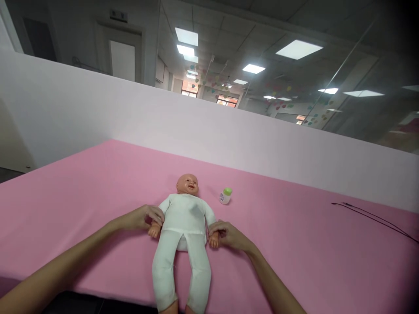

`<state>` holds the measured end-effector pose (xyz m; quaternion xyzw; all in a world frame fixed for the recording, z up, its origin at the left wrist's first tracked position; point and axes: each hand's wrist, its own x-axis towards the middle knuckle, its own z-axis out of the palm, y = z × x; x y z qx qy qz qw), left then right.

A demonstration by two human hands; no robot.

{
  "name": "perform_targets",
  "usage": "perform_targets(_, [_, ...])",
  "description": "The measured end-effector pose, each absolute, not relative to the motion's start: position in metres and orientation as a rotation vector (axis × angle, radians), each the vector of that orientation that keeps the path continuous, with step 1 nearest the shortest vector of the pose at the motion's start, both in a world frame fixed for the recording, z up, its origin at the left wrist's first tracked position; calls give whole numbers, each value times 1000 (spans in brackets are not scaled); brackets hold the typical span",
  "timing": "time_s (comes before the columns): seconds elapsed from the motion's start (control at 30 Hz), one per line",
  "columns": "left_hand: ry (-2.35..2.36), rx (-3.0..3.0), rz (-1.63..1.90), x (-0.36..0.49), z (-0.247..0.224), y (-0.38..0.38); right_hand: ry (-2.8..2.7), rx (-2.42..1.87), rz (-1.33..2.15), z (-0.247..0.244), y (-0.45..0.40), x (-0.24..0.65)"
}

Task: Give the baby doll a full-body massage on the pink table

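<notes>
A baby doll (186, 213) in a white top and white trousers lies face up on the pink table cover (268, 244), its head toward the wall. My left hand (150, 215) is closed round the doll's forearm on the left side, just above its small hand. On the other side, my right hand (227, 233) has its fingers wrapped over the doll's other sleeve end. Both doll hands show below my fingers. A small bottle with a green cap (225, 196) lies tilted to the right of the doll's head.
Behind the table runs a low white wall (196, 126), with glass above it. A thin black cable (373, 217) lies on the cover at the right. Dark shapes (81, 303) show below the table's front edge.
</notes>
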<state>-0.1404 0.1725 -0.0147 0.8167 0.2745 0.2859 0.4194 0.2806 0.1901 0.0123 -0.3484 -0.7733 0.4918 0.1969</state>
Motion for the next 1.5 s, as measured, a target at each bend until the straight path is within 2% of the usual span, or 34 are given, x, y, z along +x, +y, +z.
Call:
perform_targets(0.2, [892, 1715, 1006, -119, 0, 191, -1976, -1013, 1322, 17, 216, 264])
perform_targets(0.37, [1324, 1180, 1346, -90, 7, 249, -1503, -1339, 1148, 23, 266, 223])
perform_targets(0.47, [1562, 1016, 1310, -81, -8, 278, -1422, -1450, 1134, 13, 286, 203])
perform_targets(0.6, [1616, 989, 1256, -82, -22, 289, -1432, -1502, 1134, 6, 291, 200])
perform_targets(0.8, [1236, 1252, 1250, -112, -6, 249, -1738, -1238, 1207, 29, 254, 237])
perform_targets(0.93, [818, 1733, 900, -139, -8, 204, -2199, -980, 1374, 32, 218, 262])
perform_targets(1.03, [720, 2007, 748, -144, -23, 178, -2326, -938, 1367, 23, 202, 269])
perform_targets(1.23, [874, 1859, 902, -129, -15, 179, -2091, -1027, 1309, 24, 219, 261])
perform_targets(1.4, [1229, 1411, 1291, -100, 2, 234, -1590, -1221, 1121, 21, 266, 224])
perform_targets(1.5, [1488, 1167, 1249, -85, -7, 270, -1414, -1352, 1128, 9, 288, 204])
